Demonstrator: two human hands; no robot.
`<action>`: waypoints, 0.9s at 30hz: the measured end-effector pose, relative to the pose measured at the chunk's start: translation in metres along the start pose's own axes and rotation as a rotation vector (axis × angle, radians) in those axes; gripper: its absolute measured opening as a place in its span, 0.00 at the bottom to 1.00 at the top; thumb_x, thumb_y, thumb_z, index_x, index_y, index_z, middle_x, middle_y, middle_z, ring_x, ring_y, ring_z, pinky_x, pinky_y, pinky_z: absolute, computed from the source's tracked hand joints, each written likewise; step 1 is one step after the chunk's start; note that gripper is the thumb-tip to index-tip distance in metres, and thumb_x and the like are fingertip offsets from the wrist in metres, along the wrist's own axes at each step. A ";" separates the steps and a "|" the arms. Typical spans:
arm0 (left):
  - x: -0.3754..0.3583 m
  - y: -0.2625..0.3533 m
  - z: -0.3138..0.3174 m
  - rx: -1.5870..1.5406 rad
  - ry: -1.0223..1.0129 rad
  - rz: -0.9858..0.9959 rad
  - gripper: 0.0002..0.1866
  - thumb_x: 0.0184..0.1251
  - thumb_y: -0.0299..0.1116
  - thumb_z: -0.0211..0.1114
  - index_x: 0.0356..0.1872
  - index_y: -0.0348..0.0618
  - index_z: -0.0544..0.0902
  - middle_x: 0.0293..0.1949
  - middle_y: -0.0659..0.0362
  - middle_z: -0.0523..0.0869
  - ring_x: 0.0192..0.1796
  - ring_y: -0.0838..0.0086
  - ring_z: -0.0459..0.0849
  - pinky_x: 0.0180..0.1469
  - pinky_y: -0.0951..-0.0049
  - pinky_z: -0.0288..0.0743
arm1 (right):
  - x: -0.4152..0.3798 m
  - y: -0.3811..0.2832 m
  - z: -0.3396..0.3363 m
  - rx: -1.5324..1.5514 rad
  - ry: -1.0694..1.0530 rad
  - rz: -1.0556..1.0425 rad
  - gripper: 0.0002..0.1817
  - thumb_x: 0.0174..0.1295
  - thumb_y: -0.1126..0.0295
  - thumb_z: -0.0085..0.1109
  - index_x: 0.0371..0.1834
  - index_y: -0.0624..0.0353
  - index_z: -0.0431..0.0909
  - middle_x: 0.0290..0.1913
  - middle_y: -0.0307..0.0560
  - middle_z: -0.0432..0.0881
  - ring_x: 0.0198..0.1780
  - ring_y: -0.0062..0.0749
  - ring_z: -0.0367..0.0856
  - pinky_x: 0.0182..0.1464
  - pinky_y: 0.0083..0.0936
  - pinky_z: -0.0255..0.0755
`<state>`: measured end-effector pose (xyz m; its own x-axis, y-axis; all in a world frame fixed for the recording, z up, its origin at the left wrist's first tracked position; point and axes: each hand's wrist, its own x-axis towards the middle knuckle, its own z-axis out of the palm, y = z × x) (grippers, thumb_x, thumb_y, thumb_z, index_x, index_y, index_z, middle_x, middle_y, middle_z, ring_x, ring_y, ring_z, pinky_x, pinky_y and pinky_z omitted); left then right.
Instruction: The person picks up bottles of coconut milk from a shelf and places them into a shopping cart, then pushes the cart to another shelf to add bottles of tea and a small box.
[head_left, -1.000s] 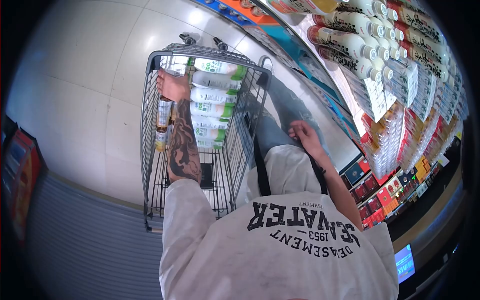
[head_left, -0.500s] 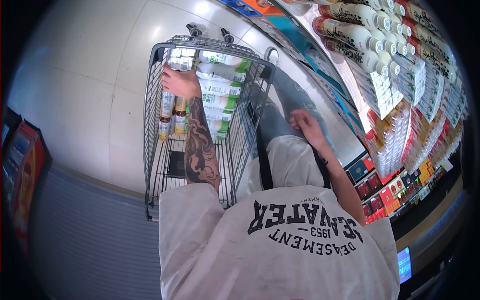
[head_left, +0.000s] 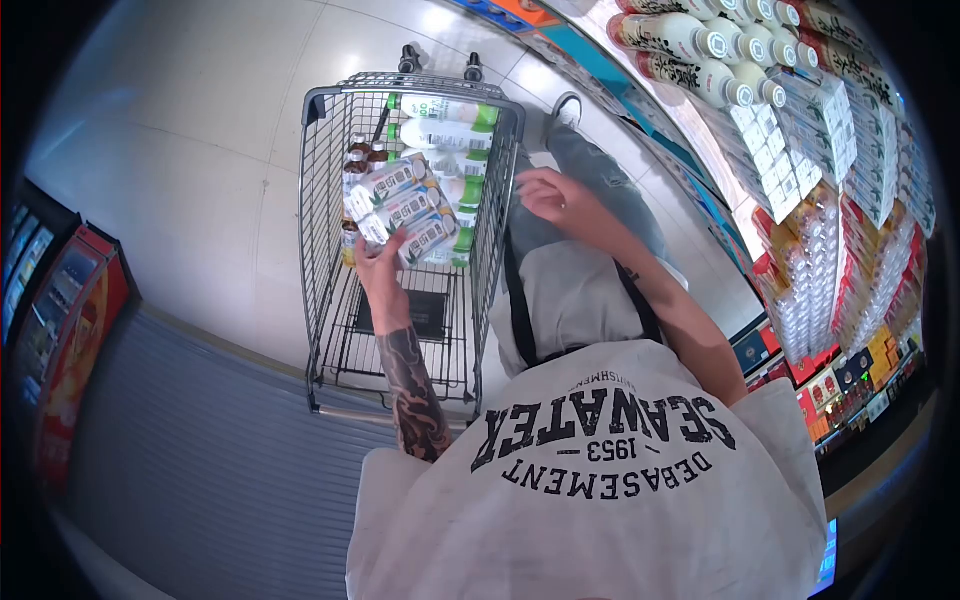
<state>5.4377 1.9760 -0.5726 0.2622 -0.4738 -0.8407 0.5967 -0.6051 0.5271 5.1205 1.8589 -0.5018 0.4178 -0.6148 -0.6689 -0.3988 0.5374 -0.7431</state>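
Observation:
My left hand (head_left: 380,268), on the tattooed arm, grips the near edge of a multipack of white drink containers (head_left: 408,207) with dark lettering and yellow marks. The pack is tilted inside the shopping cart (head_left: 312,240), above several brown bottles with white labels (head_left: 357,170). Beside it, several white-and-green drink packages (head_left: 450,135) lie stacked along the cart's right side. My right hand (head_left: 545,195) hovers by the cart's right rim, over my leg, with fingers loosely bent and nothing visible in them.
Shelves on the right hold white bottles (head_left: 675,40), white drink packs (head_left: 765,150) and bottles in red-and-clear packs (head_left: 800,270). A red display unit (head_left: 85,320) stands at far left. Pale floor tiles (head_left: 200,130) meet a grey ribbed surface (head_left: 200,430).
The multipack has turned and come nearer in my left hand, from the cart's far left corner. My right hand has moved left and up toward the cart's rim.

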 end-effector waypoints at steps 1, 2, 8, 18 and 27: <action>-0.026 0.005 -0.003 -0.016 -0.009 0.001 0.40 0.62 0.24 0.79 0.73 0.31 0.68 0.63 0.48 0.83 0.63 0.63 0.85 0.65 0.65 0.80 | 0.003 -0.001 0.005 0.043 -0.056 -0.029 0.27 0.79 0.59 0.62 0.75 0.58 0.70 0.63 0.50 0.80 0.65 0.34 0.80 0.69 0.31 0.74; -0.052 0.014 0.002 -0.034 -0.022 0.005 0.39 0.63 0.24 0.79 0.73 0.32 0.68 0.64 0.49 0.83 0.63 0.63 0.84 0.66 0.65 0.79 | 0.006 -0.004 0.009 0.082 -0.109 -0.062 0.31 0.79 0.57 0.63 0.79 0.57 0.67 0.67 0.52 0.78 0.68 0.38 0.79 0.71 0.33 0.72; -0.178 0.047 0.052 0.010 -0.231 0.021 0.43 0.65 0.29 0.77 0.78 0.35 0.63 0.70 0.49 0.76 0.74 0.62 0.75 0.77 0.56 0.67 | -0.015 -0.042 0.002 0.224 -0.417 -0.039 0.54 0.72 0.42 0.68 0.89 0.57 0.48 0.80 0.59 0.65 0.79 0.47 0.67 0.77 0.37 0.65; -0.247 0.014 0.246 0.642 -0.590 0.272 0.55 0.61 0.33 0.81 0.83 0.37 0.53 0.74 0.45 0.67 0.75 0.60 0.70 0.78 0.57 0.64 | -0.179 -0.044 -0.140 0.714 -0.105 -0.256 0.46 0.80 0.53 0.58 0.90 0.57 0.42 0.81 0.50 0.64 0.78 0.33 0.68 0.79 0.33 0.64; -0.283 0.009 0.420 1.083 -0.805 0.937 0.55 0.55 0.33 0.85 0.77 0.24 0.57 0.68 0.39 0.71 0.71 0.52 0.73 0.75 0.57 0.66 | -0.237 0.010 -0.188 1.191 0.380 -0.482 0.43 0.81 0.37 0.44 0.85 0.59 0.54 0.79 0.53 0.69 0.78 0.41 0.71 0.77 0.42 0.70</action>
<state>5.0500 1.8358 -0.2783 -0.4406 -0.8917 -0.1034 -0.4006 0.0922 0.9116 4.8638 1.9010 -0.3465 -0.0147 -0.9008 -0.4340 0.7537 0.2752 -0.5968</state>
